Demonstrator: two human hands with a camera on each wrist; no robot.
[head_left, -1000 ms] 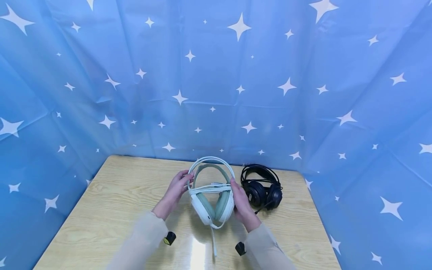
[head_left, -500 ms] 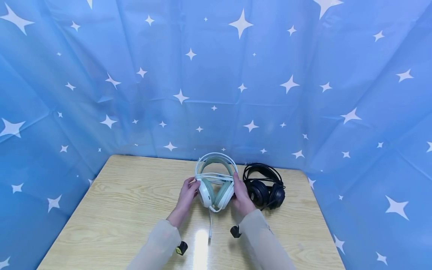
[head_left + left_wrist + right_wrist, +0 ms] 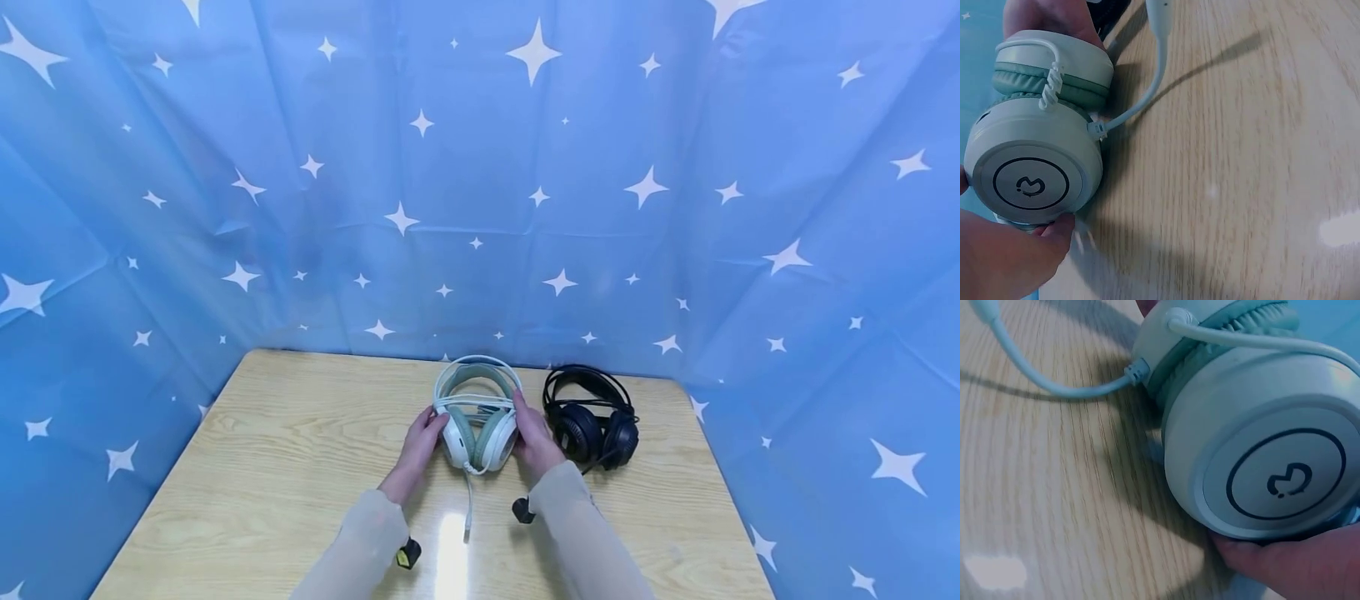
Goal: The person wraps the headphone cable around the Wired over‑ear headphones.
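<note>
White headphones (image 3: 454, 444) with green ear cushions (image 3: 1019, 83) are between my two hands, near the back of the table. Their cable is wound across the headband, and a thin white microphone boom (image 3: 470, 500) points toward me. My left hand (image 3: 422, 444) grips the left ear cup (image 3: 1032, 162), its thumb at the cup's lower edge in the left wrist view. On the other side my right hand (image 3: 534, 437) holds the right ear cup (image 3: 1272, 469), thumb along its rim. Most of the fingers are hidden behind the cups.
Black headphones (image 3: 579, 429) lie close to the right of my right hand. The wooden table (image 3: 262, 467) ends at the back against a blue curtain (image 3: 480, 167) printed with white stars. A small black device (image 3: 408, 553) sits at my left cuff.
Both hands have moved the white headphones away from me and slightly right, nearer the black headphones. My left hand has slid from the headband down to the ear cup.
</note>
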